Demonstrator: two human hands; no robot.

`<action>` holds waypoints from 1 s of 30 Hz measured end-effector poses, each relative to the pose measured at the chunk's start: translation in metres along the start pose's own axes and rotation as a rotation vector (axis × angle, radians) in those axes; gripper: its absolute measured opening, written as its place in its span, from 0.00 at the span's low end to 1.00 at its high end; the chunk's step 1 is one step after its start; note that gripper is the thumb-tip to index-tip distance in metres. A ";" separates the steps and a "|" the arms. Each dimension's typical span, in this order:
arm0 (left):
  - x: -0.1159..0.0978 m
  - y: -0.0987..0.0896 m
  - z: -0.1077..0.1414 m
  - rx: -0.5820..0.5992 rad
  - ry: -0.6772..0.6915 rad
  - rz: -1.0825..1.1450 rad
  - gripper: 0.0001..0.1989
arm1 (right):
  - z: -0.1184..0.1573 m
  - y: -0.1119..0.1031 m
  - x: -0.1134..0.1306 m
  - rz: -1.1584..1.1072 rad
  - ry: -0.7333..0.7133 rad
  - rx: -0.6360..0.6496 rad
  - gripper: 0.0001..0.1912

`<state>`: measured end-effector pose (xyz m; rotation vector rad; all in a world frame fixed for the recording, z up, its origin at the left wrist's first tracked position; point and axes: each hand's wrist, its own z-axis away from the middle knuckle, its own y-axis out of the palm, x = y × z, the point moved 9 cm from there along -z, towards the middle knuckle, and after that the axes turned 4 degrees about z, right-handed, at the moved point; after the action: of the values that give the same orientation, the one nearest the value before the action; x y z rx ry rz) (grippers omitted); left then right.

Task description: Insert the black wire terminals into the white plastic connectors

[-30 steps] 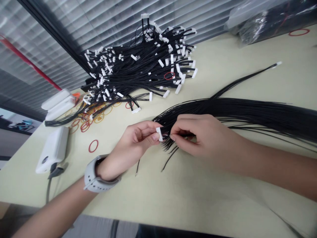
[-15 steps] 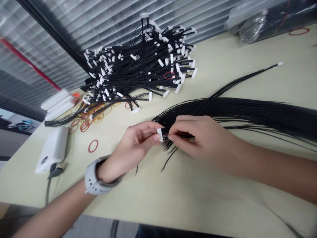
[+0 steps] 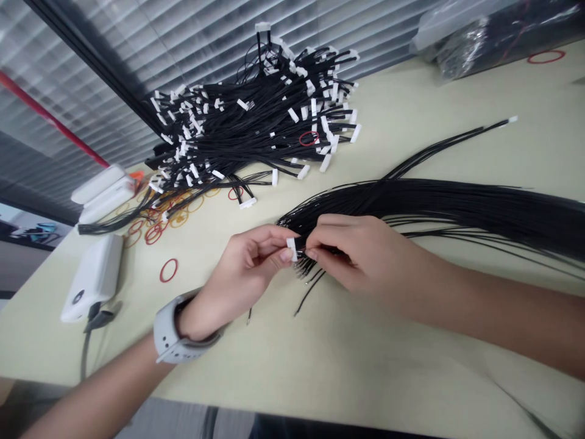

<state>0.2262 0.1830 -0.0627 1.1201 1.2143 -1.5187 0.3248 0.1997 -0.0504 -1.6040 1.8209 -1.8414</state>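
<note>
Between the thumb and fingers of my left hand point(image 3: 249, 262) is a small white connector point(image 3: 292, 249), held at the near end of the wires. My right hand point(image 3: 354, 247) is closed in a pinch just right of the connector, on a thin black wire close to its back; the wire's tip is hidden by the fingers. Beneath both hands runs a thick bundle of loose black wires point(image 3: 448, 204), with bare metal terminals at its left end. Across the bundle lies a thinner group of wires point(image 3: 427, 152) ending in a white connector point(image 3: 512, 119).
Behind the hands is a large pile of black cables with white connectors point(image 3: 247, 125). Red and yellow rubber bands point(image 3: 158, 228) lie to the left, near a white power bank point(image 3: 94, 277) with a plugged cable. A plastic-wrapped bundle point(image 3: 498, 42) sits at the back right.
The whole view has shifted slightly to the left. Both hands keep the same grip, with the right fingertips still close to the connector.
</note>
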 end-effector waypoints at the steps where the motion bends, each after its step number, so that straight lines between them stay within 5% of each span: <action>1: -0.001 0.000 0.000 -0.003 0.005 -0.006 0.05 | 0.000 0.000 0.000 0.008 0.001 -0.002 0.09; 30: 0.007 -0.003 0.000 -0.079 -0.061 0.052 0.03 | -0.005 0.002 -0.002 -0.058 0.050 -0.051 0.08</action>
<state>0.2215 0.1831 -0.0688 1.0384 1.1849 -1.4426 0.3211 0.2035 -0.0517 -1.6594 1.8752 -1.8907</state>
